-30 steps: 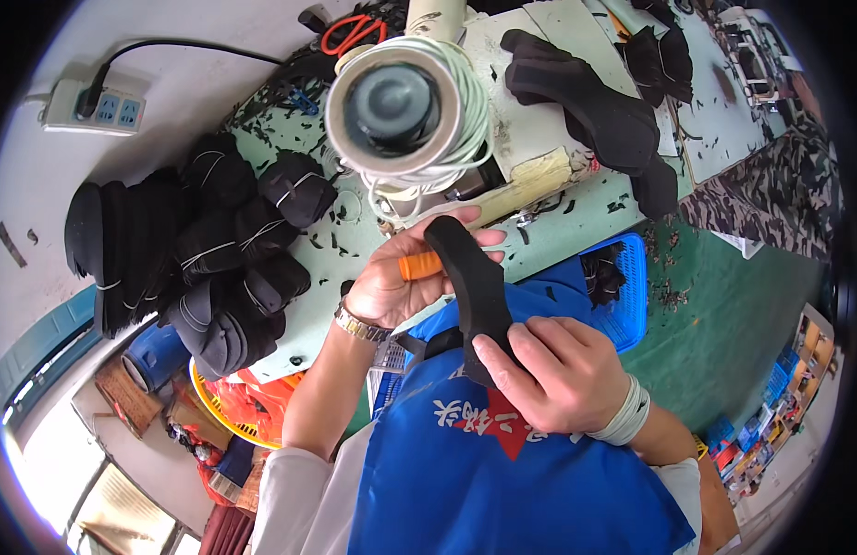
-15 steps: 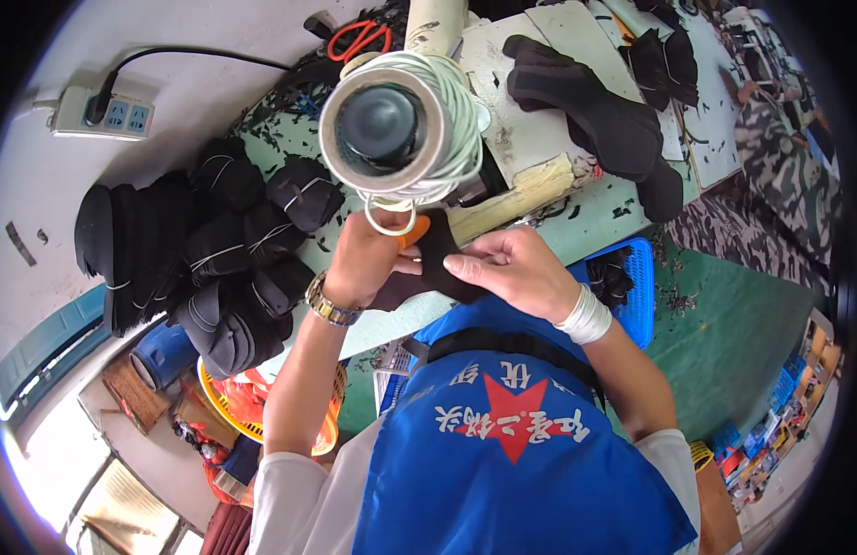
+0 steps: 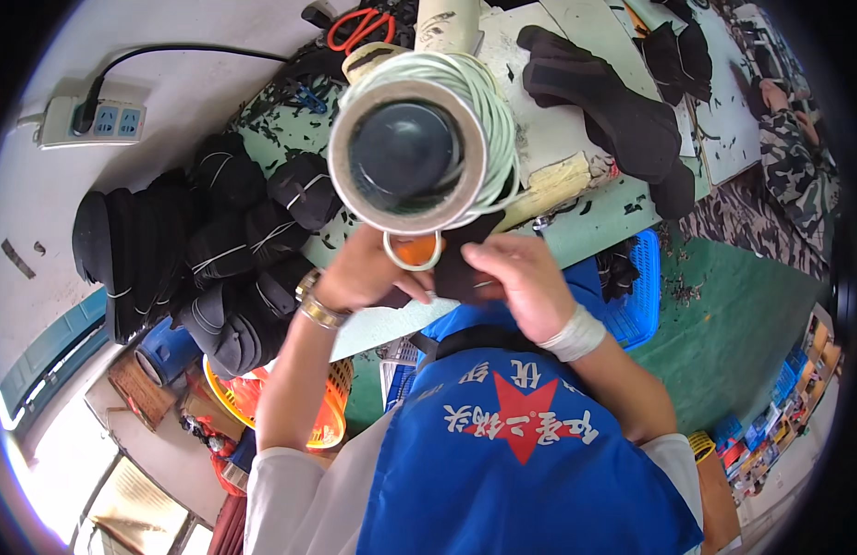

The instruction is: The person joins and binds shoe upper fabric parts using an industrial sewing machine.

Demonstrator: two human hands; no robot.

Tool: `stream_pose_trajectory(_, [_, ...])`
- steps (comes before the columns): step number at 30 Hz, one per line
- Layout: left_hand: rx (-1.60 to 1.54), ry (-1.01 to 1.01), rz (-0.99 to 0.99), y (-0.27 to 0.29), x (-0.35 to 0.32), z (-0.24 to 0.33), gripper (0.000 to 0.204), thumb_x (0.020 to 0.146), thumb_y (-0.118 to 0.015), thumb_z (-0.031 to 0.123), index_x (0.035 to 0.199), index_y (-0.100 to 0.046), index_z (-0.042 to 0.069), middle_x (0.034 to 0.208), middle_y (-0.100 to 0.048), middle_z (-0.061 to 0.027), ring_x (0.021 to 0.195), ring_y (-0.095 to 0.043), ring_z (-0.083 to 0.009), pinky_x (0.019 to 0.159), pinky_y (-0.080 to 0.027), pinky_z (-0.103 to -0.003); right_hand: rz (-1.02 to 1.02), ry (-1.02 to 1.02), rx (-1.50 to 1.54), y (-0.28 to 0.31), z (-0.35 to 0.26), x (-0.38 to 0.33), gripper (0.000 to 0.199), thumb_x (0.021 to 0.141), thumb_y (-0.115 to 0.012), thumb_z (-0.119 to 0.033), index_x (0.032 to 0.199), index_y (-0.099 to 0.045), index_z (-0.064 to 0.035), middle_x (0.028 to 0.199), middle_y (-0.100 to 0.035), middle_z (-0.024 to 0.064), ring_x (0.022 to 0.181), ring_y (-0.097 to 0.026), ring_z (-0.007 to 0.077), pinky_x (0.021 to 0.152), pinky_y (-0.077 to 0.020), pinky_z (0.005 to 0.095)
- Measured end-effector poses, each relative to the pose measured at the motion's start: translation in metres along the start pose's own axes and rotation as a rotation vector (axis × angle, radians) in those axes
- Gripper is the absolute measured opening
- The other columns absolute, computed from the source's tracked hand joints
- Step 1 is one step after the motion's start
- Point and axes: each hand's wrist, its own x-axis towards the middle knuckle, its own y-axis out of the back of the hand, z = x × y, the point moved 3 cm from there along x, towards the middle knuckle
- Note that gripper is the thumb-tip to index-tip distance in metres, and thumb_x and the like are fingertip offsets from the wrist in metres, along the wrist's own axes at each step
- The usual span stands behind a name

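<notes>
A black fabric piece [image 3: 456, 274] is held between my two hands over the table's near edge. My left hand [image 3: 362, 270], with a metal watch at its wrist, closes on the left side of the piece. Something orange [image 3: 416, 251] shows at its fingers, partly behind a white loop of cord; I cannot tell what it is. My right hand [image 3: 526, 282], white wrap around its wrist, pinches the piece's right side between thumb and fingers. A lamp-like round fixture [image 3: 405, 148] wound with pale cord hides the piece's far part.
Tied bundles of black pieces [image 3: 220, 245] are heaped at the left. Larger black pieces [image 3: 604, 106] lie at the far right of the table. Orange-handled scissors [image 3: 361, 30] are at the back. A blue basket [image 3: 643, 287] stands below right. Someone in camouflage [image 3: 789, 157] sits at right.
The view has shifted slightly, and the corded fixture looks larger. My right hand has turned, its fingers now curled more around the black piece. Both hands still hold it.
</notes>
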Motion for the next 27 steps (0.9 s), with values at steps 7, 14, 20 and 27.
stream_pose_trajectory(7, [0.213,-0.281,0.119,0.027,-0.006,0.046,0.013,0.088,-0.058,0.009,0.093,-0.066,0.001,0.067,-0.06,-0.0021,0.05,-0.052,-0.008,0.046,-0.043,-0.023,-0.141,-0.157,0.547,-0.037,0.023,0.017,0.022,0.094,-0.056,-0.018,0.107,-0.06,-0.0005,0.099,-0.067,0.0105,0.087,-0.067,0.0222,0.078,-0.0561,0.0377])
stream_pose_trajectory(14, [0.682,-0.578,0.192,-0.006,0.026,0.011,0.026,0.096,-0.053,0.021,0.087,-0.062,-0.002,0.072,-0.065,-0.0095,0.056,-0.061,-0.0138,0.048,-0.048,-0.026,0.387,0.679,-0.556,0.006,-0.024,-0.007,0.019,0.083,-0.069,-0.005,0.069,-0.055,-0.0035,0.063,-0.052,0.0027,0.053,-0.049,0.0153,0.051,-0.0396,0.0297])
stream_pose_trajectory(20, [-0.492,-0.092,-0.192,-0.026,-0.009,-0.006,0.035,0.093,-0.053,0.018,0.117,-0.054,-0.008,0.098,-0.066,-0.016,0.081,-0.068,-0.0198,0.072,-0.058,-0.033,0.304,1.577,-1.322,0.017,-0.034,-0.054,0.027,0.063,-0.071,0.005,0.089,-0.071,0.0019,0.09,-0.063,0.0095,0.076,-0.062,0.0274,0.061,-0.0542,0.0336])
stream_pose_trajectory(27, [-0.377,-0.22,-0.215,-0.041,-0.032,0.017,0.038,0.1,-0.048,0.02,0.119,-0.055,-0.011,0.094,-0.068,-0.0131,0.08,-0.068,-0.017,0.073,-0.055,-0.027,0.292,1.586,-1.33,0.027,-0.026,-0.057,0.029,0.061,-0.07,0.006,0.09,-0.07,0.0026,0.089,-0.062,0.0101,0.076,-0.062,0.0277,0.06,-0.0542,0.0339])
